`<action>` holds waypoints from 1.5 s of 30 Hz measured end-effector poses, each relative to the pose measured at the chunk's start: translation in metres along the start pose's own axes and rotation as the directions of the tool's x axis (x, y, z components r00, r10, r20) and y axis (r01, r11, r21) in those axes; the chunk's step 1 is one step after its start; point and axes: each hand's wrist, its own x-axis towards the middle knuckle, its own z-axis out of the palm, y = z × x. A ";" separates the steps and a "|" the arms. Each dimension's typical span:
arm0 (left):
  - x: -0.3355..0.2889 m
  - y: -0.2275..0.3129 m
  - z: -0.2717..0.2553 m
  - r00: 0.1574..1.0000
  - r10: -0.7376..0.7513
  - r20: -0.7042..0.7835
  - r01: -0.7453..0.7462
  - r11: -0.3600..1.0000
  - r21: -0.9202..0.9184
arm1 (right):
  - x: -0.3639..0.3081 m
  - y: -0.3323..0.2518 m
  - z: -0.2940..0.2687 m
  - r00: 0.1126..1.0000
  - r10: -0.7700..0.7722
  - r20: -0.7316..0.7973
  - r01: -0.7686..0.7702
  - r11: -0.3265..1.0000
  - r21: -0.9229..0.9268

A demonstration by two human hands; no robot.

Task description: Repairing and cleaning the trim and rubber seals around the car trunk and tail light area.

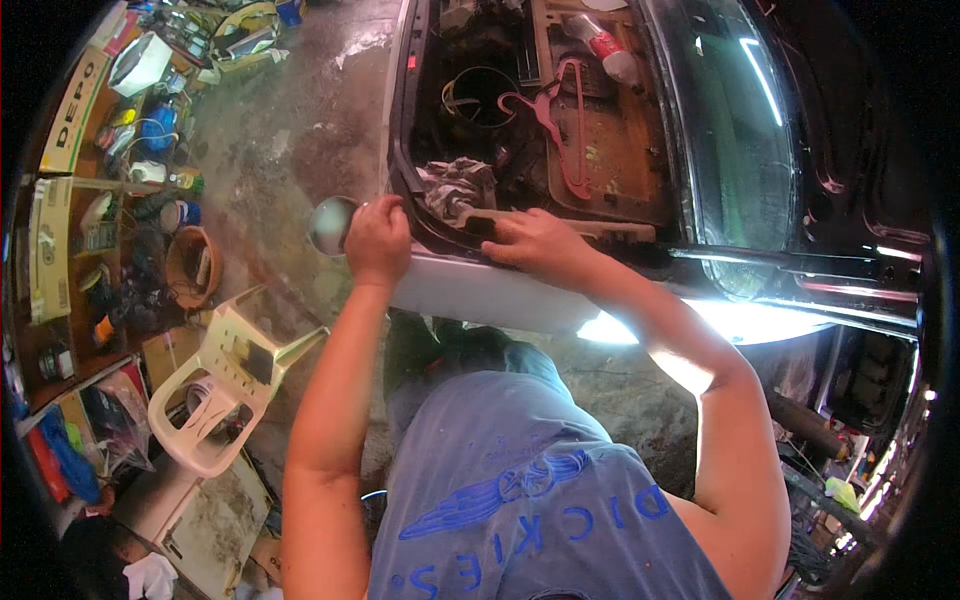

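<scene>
My left hand [378, 242] is closed, its fingers curled in at the corner of a car body's open compartment [398, 160]. Whatever it grips is hidden. Just left of that hand shows a round, pale grey thing [331, 226], its kind unclear. My right hand [545, 245] bends its fingers over the compartment's near edge, beside a flat dark piece with a tan border [485, 222]. Whether the fingers grip that piece cannot be made out. A crumpled patterned cloth [458, 184] lies inside, between and beyond my hands. Below them runs a pale grey body panel [490, 290].
Inside the compartment are a pink clothes hanger [550, 118] and a plastic bottle with a red label [603, 45]. Glass [735, 140] curves to the right. A cream plastic chair [215, 385] lies tipped at left, near cluttered shelves [125, 185] and a round brown tub [193, 265].
</scene>
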 end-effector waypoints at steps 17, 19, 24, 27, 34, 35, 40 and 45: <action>0.000 -0.009 0.007 0.997 0.067 -0.047 -0.067 0.998 -0.001 | 0.044 -0.005 0.026 0.984 0.044 -0.170 -0.038 0.998 0.040; 0.000 -0.010 0.007 0.998 0.055 -0.025 -0.056 0.998 -0.024 | 0.042 -0.006 0.028 0.983 0.072 -0.171 -0.066 0.997 0.041; 0.002 -0.012 0.007 0.997 0.075 -0.025 -0.076 0.996 -0.041 | -0.019 0.004 -0.001 0.985 0.170 0.005 -0.169 0.974 0.153; 0.003 -0.010 0.005 0.996 0.083 -0.008 -0.083 0.996 -0.020 | -0.031 0.001 -0.011 0.969 0.227 0.095 -0.236 0.967 0.096; 0.000 -0.006 0.002 0.999 0.052 -0.005 -0.053 0.998 -0.047 | -0.014 -0.024 -0.005 0.866 0.485 0.120 -0.498 0.818 0.287; -0.001 -0.006 0.002 0.999 0.052 -0.006 -0.053 0.996 -0.075 | -0.013 -0.026 -0.003 0.867 0.483 0.124 -0.497 0.820 0.284; -0.001 -0.011 0.005 0.999 0.054 -0.003 -0.054 0.997 -0.064 | -0.004 -0.032 0.010 0.852 0.519 0.061 -0.515 0.815 0.265; 0.001 -0.013 0.008 0.999 0.050 -0.002 -0.050 0.998 -0.043 | 0.000 -0.030 -0.003 0.783 0.596 0.179 -0.622 0.755 0.208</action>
